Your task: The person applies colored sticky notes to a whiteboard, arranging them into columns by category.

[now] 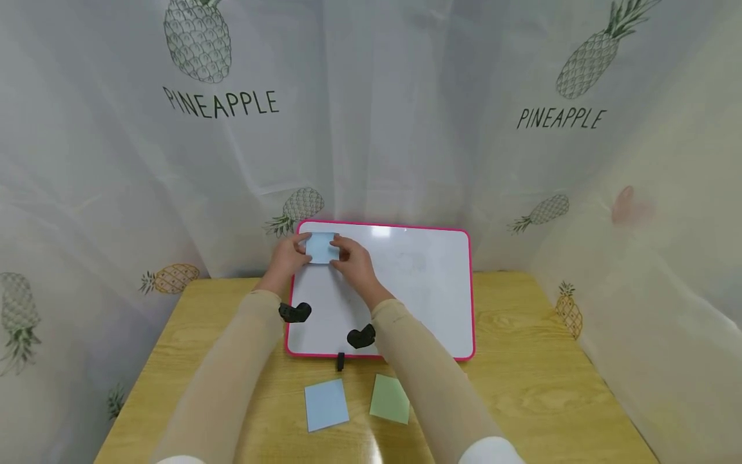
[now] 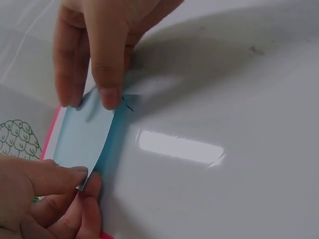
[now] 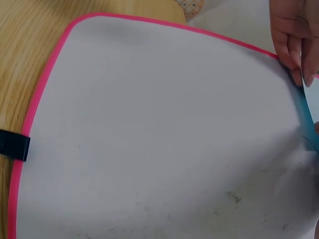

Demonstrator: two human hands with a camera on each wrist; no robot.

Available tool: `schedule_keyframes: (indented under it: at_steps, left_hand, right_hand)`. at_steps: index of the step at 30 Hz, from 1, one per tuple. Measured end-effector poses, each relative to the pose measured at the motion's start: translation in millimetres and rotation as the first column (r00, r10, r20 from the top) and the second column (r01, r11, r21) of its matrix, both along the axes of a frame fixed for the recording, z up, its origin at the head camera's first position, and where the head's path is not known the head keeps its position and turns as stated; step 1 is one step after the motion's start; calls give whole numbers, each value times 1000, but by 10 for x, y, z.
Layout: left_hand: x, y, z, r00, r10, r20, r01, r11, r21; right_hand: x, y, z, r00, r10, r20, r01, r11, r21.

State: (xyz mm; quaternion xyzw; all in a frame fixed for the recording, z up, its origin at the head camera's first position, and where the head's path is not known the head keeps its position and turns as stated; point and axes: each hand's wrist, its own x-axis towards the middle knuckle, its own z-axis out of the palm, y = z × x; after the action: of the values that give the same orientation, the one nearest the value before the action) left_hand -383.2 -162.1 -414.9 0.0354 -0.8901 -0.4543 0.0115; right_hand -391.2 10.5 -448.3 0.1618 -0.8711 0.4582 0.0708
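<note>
A light blue sticky note [image 1: 322, 248] is at the upper left of a pink-framed whiteboard [image 1: 423, 290]. My left hand [image 1: 286, 259] pinches its left edge between thumb and fingers, seen closer in the left wrist view. At the opposite edge, my right hand [image 1: 355, 265] holds the note with thumb and fingertips. The note [image 2: 82, 134] bows away from the board, and a darker blue layer [image 2: 105, 154] shows beneath it. Whether that layer is a second sheet, I cannot tell. In the right wrist view, the left hand [image 3: 294, 35] appears at the upper right.
On the wooden table [image 1: 522, 361], a blue sheet [image 1: 327, 405] and a green sheet [image 1: 390, 398] lie before the board; my right forearm partly covers the green one. A black clip [image 1: 340, 361] sits at the board's lower edge. Behind hangs a pineapple-print curtain [image 1: 394, 129].
</note>
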Motion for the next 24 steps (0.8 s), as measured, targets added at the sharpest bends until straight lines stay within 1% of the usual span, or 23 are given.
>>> schedule_keyframes:
  at_steps: [2,4,7,10,13,17,19,20,21,23,24]
  left_hand:
    - [3,-1,8,1000,-4,-29,3,999,-40]
    - [15,10,4,997,-10,-79,2,995,-100]
    - [31,49,-30,987,-33,-155,2,981,-196]
    - [50,108,-77,976,-62,-207,-5,952,-305]
    - [61,148,-131,962,-90,-259,-25,912,-409]
    - [66,137,-209,935,-138,-328,-68,835,-546]
    - [60,117,-245,922,-173,-345,-80,790,-608]
    - [60,108,-260,919,-191,-345,-80,766,-638]
    - [60,100,-274,917,-205,-341,-76,751,-656]
    - [62,87,-299,919,-223,-326,-66,726,-684]
    - [61,81,-313,922,-226,-314,-61,715,-696]
  right_hand:
    - [-35,-2,25,999,12,-39,-9,996,84]
    - [-75,-2,46,995,26,-95,-8,982,187]
    - [-109,4,83,983,45,-177,16,944,328]
    - [-124,19,108,969,61,-240,53,895,442]
    - [-124,38,119,957,82,-279,78,852,518]
    - [-129,45,99,945,120,-303,81,814,575]
    - [-134,41,79,943,134,-304,79,799,596]
    - [-137,37,68,943,140,-301,75,793,605]
    - [-140,31,58,944,146,-295,71,786,615]
    - [-142,21,40,947,158,-281,57,775,629]
    - [-143,16,31,948,165,-273,48,773,633]
